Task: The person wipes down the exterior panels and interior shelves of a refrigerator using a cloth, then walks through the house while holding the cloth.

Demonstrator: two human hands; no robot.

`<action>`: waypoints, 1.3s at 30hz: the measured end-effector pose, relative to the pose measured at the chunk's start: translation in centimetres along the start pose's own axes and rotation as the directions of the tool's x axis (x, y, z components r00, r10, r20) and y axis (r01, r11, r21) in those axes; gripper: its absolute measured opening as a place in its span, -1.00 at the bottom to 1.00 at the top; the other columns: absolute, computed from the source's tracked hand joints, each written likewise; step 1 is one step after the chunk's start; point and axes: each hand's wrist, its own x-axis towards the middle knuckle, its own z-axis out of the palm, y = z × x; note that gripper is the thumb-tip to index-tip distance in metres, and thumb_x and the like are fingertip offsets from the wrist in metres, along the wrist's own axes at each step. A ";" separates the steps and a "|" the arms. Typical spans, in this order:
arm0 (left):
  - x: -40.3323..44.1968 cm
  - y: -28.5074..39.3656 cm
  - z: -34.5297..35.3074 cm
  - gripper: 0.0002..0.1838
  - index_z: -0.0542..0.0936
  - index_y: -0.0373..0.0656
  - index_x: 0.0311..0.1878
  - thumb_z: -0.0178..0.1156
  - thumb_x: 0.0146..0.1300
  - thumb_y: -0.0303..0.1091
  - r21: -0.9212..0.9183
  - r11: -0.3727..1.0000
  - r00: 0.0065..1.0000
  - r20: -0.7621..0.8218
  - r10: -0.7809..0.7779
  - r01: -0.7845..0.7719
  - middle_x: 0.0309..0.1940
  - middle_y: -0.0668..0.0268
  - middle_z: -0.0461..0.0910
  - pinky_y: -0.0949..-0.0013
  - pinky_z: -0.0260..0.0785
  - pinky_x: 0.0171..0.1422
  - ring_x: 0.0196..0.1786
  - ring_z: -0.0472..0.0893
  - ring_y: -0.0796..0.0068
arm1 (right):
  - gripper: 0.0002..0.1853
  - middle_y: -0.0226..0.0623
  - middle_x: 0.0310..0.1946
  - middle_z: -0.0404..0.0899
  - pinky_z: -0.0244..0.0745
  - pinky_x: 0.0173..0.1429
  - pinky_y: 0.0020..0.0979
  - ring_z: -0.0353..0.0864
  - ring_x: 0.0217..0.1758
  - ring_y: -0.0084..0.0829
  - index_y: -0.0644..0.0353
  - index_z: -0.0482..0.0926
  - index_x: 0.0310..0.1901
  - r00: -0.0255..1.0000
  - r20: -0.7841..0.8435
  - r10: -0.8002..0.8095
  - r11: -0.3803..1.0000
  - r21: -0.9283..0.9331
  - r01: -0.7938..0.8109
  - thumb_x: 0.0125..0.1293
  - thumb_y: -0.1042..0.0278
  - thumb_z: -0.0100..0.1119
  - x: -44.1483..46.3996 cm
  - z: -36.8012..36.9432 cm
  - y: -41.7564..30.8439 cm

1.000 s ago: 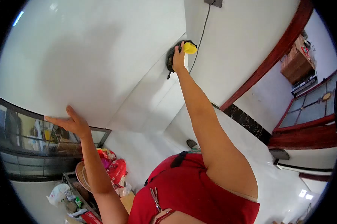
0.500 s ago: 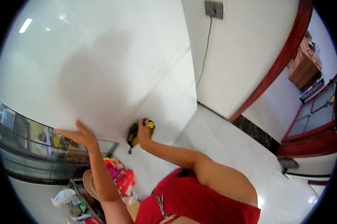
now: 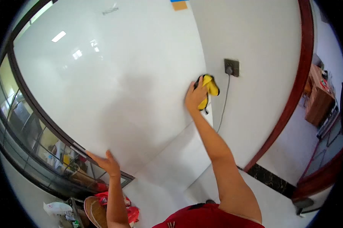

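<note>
A large glossy white panel (image 3: pixel 141 49) fills the middle of the head view, with a soft shadow across it. My right hand (image 3: pixel 195 97) grips a yellow cloth with black edging (image 3: pixel 212 86) and presses it near the panel's right edge. Part of the cloth hangs past that edge, in front of the wall. Low on the left side of the panel, my left hand (image 3: pixel 107 165) rests with fingers stretched out and thumb apart, holding nothing.
A dark-framed glass window (image 3: pixel 50 133) runs along the left. Right of the panel, a grey socket (image 3: pixel 231 67) with a plugged-in cord (image 3: pixel 225 102) is on the wall. A red-brown door frame (image 3: pixel 283 117) stands farther right. A woven hat (image 3: pixel 94 212) and red bags lie at lower left.
My right hand has carried the cloth up and to the right, from low on the panel to its right edge. The camera view has shifted; my left hand stays at the panel's lower left.
</note>
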 end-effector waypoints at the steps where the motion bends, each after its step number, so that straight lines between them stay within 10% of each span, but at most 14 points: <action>1: 0.0 0.0 -0.2 -0.03 -0.18 -0.43 0.51 0.16 0.37 -0.03 0.010 1.000 1.000 -0.001 -0.002 0.002 0.50 -0.25 -0.10 0.07 -0.14 0.57 0.54 0.02 -0.11 | -0.44 0.20 0.04 0.44 0.28 0.16 0.02 0.40 0.05 0.12 0.16 0.36 0.35 0.999 -0.009 -0.045 0.999 0.010 0.045 0.41 0.04 0.02 2.6 -0.3 -1.8; 10: -0.2 0.0 0.0 -0.03 -0.12 -0.49 0.49 0.25 0.29 -0.15 -0.050 0.998 1.000 -0.008 -0.025 0.025 0.47 -0.24 0.01 0.15 -0.03 0.53 0.49 0.13 -0.08 | -0.42 0.25 0.21 0.38 0.10 0.36 0.14 0.27 0.32 0.22 0.05 0.40 0.33 0.887 -0.071 -0.457 0.826 0.337 0.452 0.34 -0.03 0.03 16.0 -1.0 -23.8; 13: -0.2 -0.3 -0.1 -0.04 -0.11 -0.49 0.48 0.26 0.27 -0.18 -0.002 1.000 1.000 -0.014 -0.024 0.024 0.46 -0.25 0.04 0.14 -0.01 0.52 0.48 0.16 -0.09 | -0.39 0.13 0.09 0.51 0.24 0.23 0.10 0.39 0.17 0.20 0.13 0.46 0.26 0.688 -0.045 -0.724 0.597 0.458 0.659 0.21 0.03 0.19 11.0 -5.7 -32.2; 17: -0.2 0.2 0.0 -0.05 -0.10 -0.47 0.49 0.25 0.28 -0.21 -0.057 0.998 0.999 -0.034 -0.007 0.005 0.45 -0.24 0.07 0.14 0.01 0.51 0.47 0.18 -0.08 | -0.30 -0.07 0.36 0.32 -0.13 0.53 0.15 0.13 0.46 0.12 0.19 0.60 0.11 0.258 -0.133 -0.957 0.122 0.622 0.774 0.14 -0.28 0.21 0.5 -9.1 -36.1; 22: -0.2 0.8 -0.2 -0.07 -0.11 -0.45 0.50 0.23 0.30 -0.23 -0.117 0.993 0.999 -0.044 0.021 -0.026 0.45 -0.21 0.10 0.19 0.04 0.49 0.43 0.24 -0.01 | -0.50 -0.13 0.31 0.40 -0.21 0.56 0.14 0.08 0.53 -0.03 -0.02 0.74 -0.08 -0.036 -0.269 -0.962 -0.196 0.596 0.779 0.23 -0.25 0.12 0.4 -7.6 -37.4; 25: -0.4 0.2 -0.2 -0.07 -0.09 -0.46 0.49 0.26 0.27 -0.28 -0.114 0.993 0.999 -0.025 -0.029 0.026 0.44 -0.20 0.12 0.21 0.04 0.50 0.45 0.23 0.01 | -0.74 -0.20 -0.04 0.61 0.27 0.32 -0.03 0.43 0.25 -0.04 0.04 0.69 -0.26 0.207 -0.426 -0.881 -0.100 0.595 0.798 0.16 0.06 0.26 6.3 -6.4 -37.7; 29: -0.7 -0.7 0.2 -0.04 -0.05 -0.47 0.48 0.35 0.19 -0.34 -0.157 0.987 0.998 -0.035 -0.043 0.037 0.43 -0.21 0.16 0.22 0.05 0.50 0.45 0.25 0.01 | -0.60 0.01 -0.11 0.60 0.35 0.15 0.02 0.50 0.01 0.06 0.10 0.58 0.07 0.482 -0.446 -0.754 0.316 0.397 0.862 0.25 0.10 0.16 17.3 -2.6 -34.9; 30: -0.7 -0.6 0.3 -0.04 -0.04 -0.47 0.48 0.35 0.19 -0.34 -0.162 0.986 0.999 -0.029 -0.034 0.029 0.43 -0.20 0.16 0.21 0.05 0.50 0.45 0.25 0.00 | -0.56 -0.01 -0.05 0.60 0.35 0.18 0.00 0.49 0.10 0.07 0.02 0.54 0.17 0.594 -0.231 -0.771 0.429 0.502 0.751 0.30 0.07 0.12 19.4 -3.0 -33.7; 33: -0.6 -0.9 -0.1 -0.06 -0.01 -0.44 0.48 0.36 0.19 -0.34 -0.182 0.983 1.000 -0.013 -0.003 0.001 0.44 -0.18 0.16 0.17 0.07 0.50 0.46 0.24 -0.02 | -0.48 0.02 0.12 0.52 0.30 0.30 -0.06 0.44 0.20 0.08 -0.14 0.42 0.34 0.593 -0.289 -0.752 0.505 0.326 0.799 0.42 -0.10 -0.07 22.7 -0.7 -32.2; 36: -0.4 -1.1 -0.2 -0.10 0.04 -0.39 0.48 0.35 0.20 -0.33 -0.225 0.974 1.000 0.010 0.005 -0.003 0.46 -0.15 0.15 0.14 0.08 0.51 0.48 0.22 -0.06 | -0.44 0.06 0.25 0.43 0.22 0.38 -0.05 0.31 0.35 0.11 -0.17 0.38 0.38 0.801 -0.091 -0.592 0.731 0.356 0.582 0.42 -0.15 -0.11 21.0 -1.3 -34.9; 39: 0.4 -0.7 -0.7 -0.13 0.08 -0.35 0.48 0.33 0.21 -0.33 -0.330 0.944 0.999 0.032 0.035 -0.022 0.46 -0.13 0.14 0.11 0.09 0.51 0.49 0.20 -0.08 | -0.48 0.07 0.32 0.35 0.10 0.36 0.17 0.22 0.39 0.11 -0.07 0.49 0.28 0.655 -0.153 -0.740 0.496 0.533 0.685 0.38 -0.10 -0.05 16.1 -3.0 -39.8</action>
